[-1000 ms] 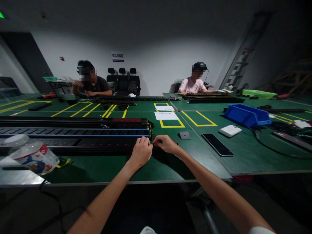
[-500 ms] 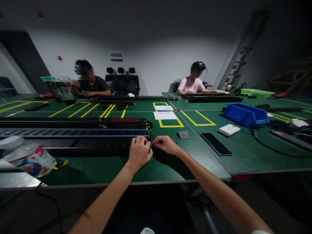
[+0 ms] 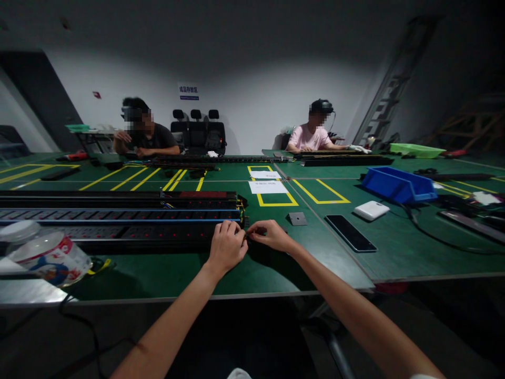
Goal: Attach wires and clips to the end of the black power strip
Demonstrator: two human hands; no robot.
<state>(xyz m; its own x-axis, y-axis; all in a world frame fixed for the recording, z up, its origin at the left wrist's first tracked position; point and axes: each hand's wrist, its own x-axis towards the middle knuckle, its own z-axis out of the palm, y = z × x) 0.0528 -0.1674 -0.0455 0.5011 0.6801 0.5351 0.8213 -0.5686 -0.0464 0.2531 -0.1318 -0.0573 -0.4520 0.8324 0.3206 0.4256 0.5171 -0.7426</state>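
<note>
Long black power strips (image 3: 158, 233) with rows of sockets and small red marks lie side by side on the green table, reaching in from the left. At the right end of the nearest strip, my left hand (image 3: 228, 245) is closed around the end, its fingers curled and partly hidden. My right hand (image 3: 269, 235) meets it there in a pinch on thin yellow-green wires (image 3: 247, 235) that come out of the strip's end. The wire tips are too small to make out. A small grey metal bracket (image 3: 297, 219) rests just beyond my right hand.
A phone (image 3: 350, 233), a white case (image 3: 371, 210) and a blue bin (image 3: 398, 185) stand to the right. On the left is a clear plastic jar (image 3: 53, 258). White papers (image 3: 268, 187) lie ahead. Two people (image 3: 145, 131) sit across the table.
Almost nothing differs. Both hands stay at the strip's end, with only a very slight shift of the fingers.
</note>
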